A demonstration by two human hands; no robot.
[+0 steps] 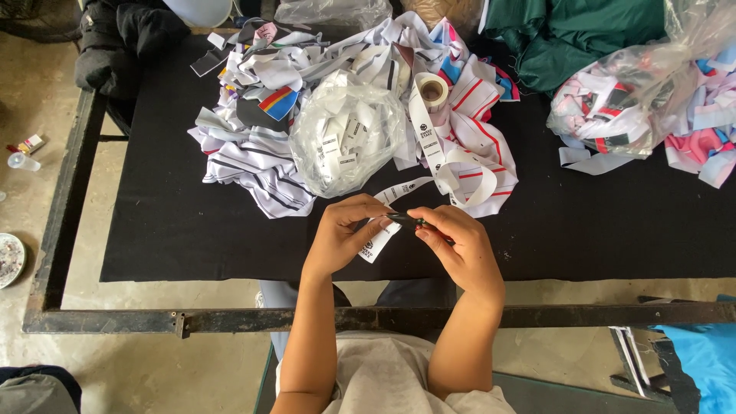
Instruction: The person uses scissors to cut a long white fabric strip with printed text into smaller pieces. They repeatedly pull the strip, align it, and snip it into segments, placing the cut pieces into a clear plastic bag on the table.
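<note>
My left hand [346,232] pinches a white printed label strip [381,238] that runs up to a label roll [433,90] on the cloth pile. My right hand [454,239] grips a small dark tool [405,219], likely scissors, whose tip meets the strip between my two hands. Both hands hover over the black table cover [184,230] near its front edge. A clear plastic bag of cut white labels [346,138] lies just beyond my hands.
A heap of striped and coloured fabric pieces [253,130] covers the table's middle. Another clear bag of fabric pieces [644,100] sits at the right, green cloth [567,38] behind it. A metal table frame [230,318] runs along the front. A dark jacket [123,42] lies far left.
</note>
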